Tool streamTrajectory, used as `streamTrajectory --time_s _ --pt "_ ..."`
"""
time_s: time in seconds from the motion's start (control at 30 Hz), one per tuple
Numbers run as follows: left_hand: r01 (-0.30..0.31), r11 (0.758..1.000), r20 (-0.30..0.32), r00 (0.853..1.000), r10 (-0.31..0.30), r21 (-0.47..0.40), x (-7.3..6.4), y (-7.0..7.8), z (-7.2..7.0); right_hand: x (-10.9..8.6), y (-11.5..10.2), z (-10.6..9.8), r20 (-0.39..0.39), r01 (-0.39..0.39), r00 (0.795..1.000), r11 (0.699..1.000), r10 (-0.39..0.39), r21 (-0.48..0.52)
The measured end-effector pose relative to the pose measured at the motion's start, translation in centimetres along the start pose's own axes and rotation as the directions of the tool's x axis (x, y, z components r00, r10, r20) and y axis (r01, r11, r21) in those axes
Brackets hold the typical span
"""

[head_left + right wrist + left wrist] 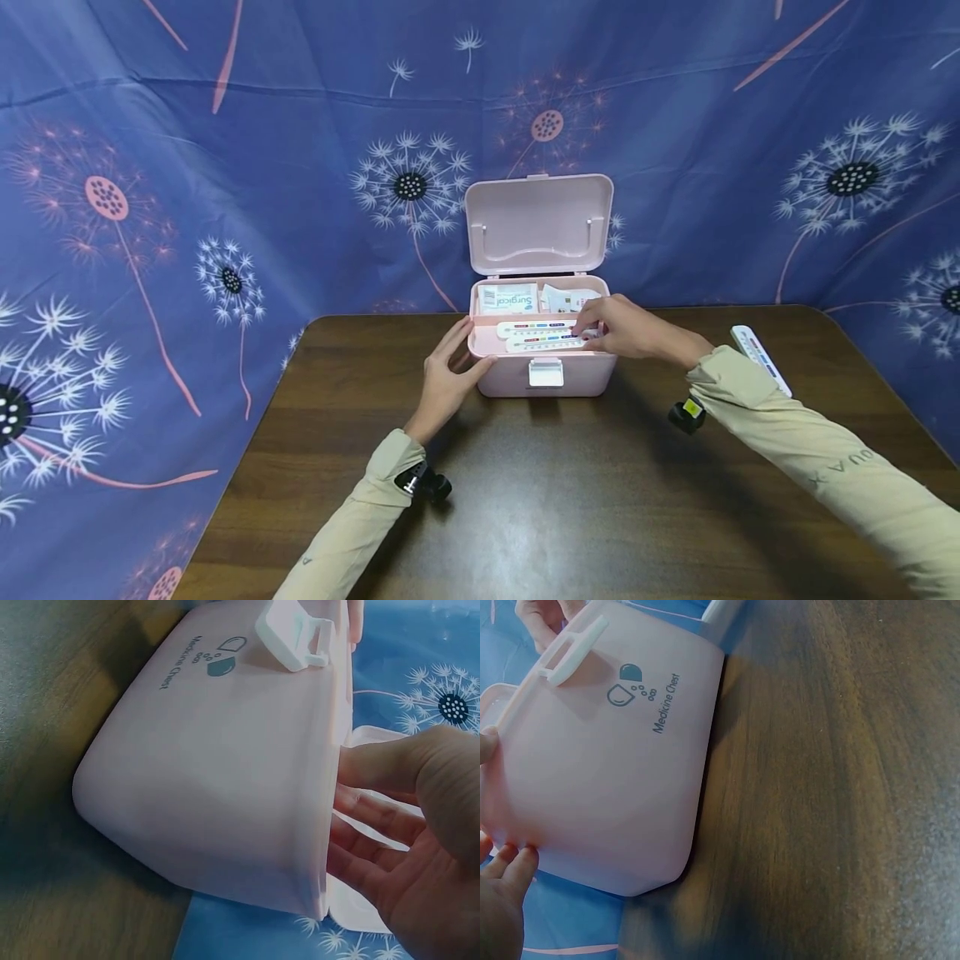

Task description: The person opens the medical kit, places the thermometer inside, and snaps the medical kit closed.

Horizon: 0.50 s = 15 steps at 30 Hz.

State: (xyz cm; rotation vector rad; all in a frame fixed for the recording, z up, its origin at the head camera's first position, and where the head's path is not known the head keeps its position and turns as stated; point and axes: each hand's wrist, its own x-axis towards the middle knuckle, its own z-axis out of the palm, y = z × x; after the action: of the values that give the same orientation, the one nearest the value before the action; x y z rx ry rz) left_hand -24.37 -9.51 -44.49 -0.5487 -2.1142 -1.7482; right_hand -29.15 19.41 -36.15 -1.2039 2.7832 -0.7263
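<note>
Two white strips [538, 343] sit in the pink box [510, 382]: brace its left corner with the spread left hand [444, 385], handle strip ends lightly with right hand [628, 327], can't tell if pinching.

head: high, facing forward-down | wrist views: close, mirrored slants (both share pink box [611, 761])

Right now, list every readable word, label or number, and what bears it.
"Medicine Chest": front of the pink box.
"Surgical": white packet in the box.
Too small to read: print on the white strips in the box, the strip outside, the second packet.
Unclear: lettering on both sleeves.
</note>
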Motion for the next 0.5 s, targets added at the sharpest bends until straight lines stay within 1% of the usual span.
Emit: streamTrajectory --time_s 0.1,0.23,0.4,0.5 --pt "0.013 1.0 -0.01 1.0 -0.013 0.019 0.1 -1.2 0.1 0.1 0.0 0.0 -0.001 0.006 1.0 1.0 -0.006 0.003" --pt "0.021 0.999 -0.016 1.0 -0.021 0.028 0.1 -1.7 0.1 0.2 0.0 -0.1 0.006 -0.01 1.0 1.0 0.01 0.018" --pt "0.017 0.999 -0.008 1.0 -0.017 0.039 0.0 -1.3 0.2 0.5 -0.1 -0.1 0.013 -0.026 1.0 1.0 0.026 0.017" --pt "0.001 1.0 -0.001 1.0 -0.001 0.017 -0.1 -0.1 0.1 0.6 -0.1 0.0 0.024 -0.027 0.999 0.999 0.027 0.023"
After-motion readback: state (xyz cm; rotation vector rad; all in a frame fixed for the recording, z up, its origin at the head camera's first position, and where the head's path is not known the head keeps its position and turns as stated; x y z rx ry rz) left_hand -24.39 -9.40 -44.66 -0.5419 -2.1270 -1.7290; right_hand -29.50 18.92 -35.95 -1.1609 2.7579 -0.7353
